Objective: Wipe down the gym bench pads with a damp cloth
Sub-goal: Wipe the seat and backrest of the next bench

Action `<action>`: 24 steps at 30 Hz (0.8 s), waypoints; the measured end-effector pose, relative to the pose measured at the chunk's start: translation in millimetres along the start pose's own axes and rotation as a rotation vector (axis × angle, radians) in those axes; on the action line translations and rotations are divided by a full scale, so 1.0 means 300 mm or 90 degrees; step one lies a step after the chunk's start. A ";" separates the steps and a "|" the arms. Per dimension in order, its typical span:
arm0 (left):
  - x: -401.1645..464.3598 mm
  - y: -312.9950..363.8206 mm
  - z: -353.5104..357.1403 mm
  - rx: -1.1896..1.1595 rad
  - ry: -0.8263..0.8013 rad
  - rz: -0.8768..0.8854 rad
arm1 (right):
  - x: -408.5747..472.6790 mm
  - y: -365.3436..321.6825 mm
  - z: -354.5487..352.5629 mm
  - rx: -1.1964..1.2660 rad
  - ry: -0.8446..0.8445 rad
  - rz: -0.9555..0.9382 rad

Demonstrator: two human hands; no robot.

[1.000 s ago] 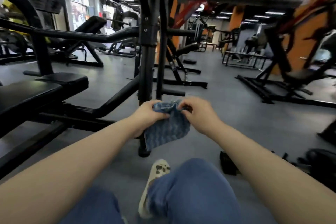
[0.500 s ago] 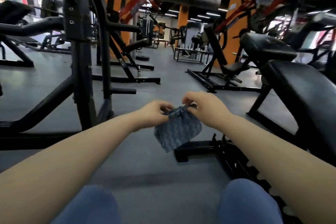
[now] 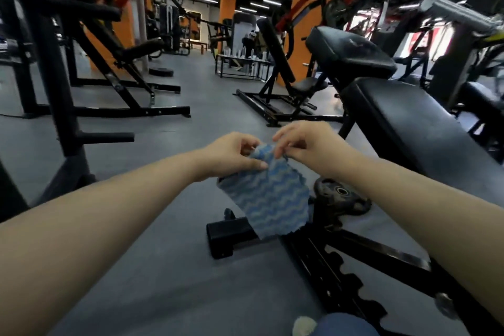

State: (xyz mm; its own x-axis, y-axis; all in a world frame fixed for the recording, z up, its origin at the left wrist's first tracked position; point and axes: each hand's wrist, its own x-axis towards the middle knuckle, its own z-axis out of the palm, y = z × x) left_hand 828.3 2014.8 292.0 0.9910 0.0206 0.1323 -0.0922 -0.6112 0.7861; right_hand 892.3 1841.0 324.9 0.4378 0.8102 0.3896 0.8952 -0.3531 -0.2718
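Swung round toward the black bench pad [image 3: 414, 123] since a second ago, when a rack upright filled the middle and a different bench lay off to the other side; now rising just beyond the right hand [image 3: 305, 144], with a second, smaller pad [image 3: 351, 54] above and behind it; likely a turn toward the next surface to wipe, no contact with it yet.

Held up in the air short of the bench pad: blue cloth [image 3: 268, 196], pinched along its top edge by both hands as before; left hand [image 3: 234, 155] with thumb laid across the fabric and fingers curled behind, right hand nipping the upper corner between fingertips; grip narrow on both sides, nothing loose.

Hanging in one flat panel, wider than half a second ago; wavy pale and darker blue stripes, ragged lower hem, a slight fold near the top; dampness impossible to judge.

Below the bench pad: a weight plate [image 3: 341, 194] on the frame.
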 end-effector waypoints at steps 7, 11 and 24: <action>0.225 0.152 0.042 0.073 -0.015 0.071 | 0.064 0.148 -0.155 0.142 -0.020 0.205; 0.304 0.249 0.050 0.077 0.007 0.105 | 0.067 0.183 -0.257 0.037 0.000 0.201; 0.460 0.339 -0.002 0.202 0.239 0.138 | 0.067 0.341 -0.466 0.087 0.198 0.247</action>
State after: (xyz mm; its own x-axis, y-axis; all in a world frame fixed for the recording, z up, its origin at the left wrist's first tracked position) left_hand 955.8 1955.9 390.5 0.8441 0.1135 0.5240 -0.1995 -0.8406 0.5035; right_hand 1004.1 1755.7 428.0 0.7585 0.4464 0.4749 0.6517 -0.5193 -0.5528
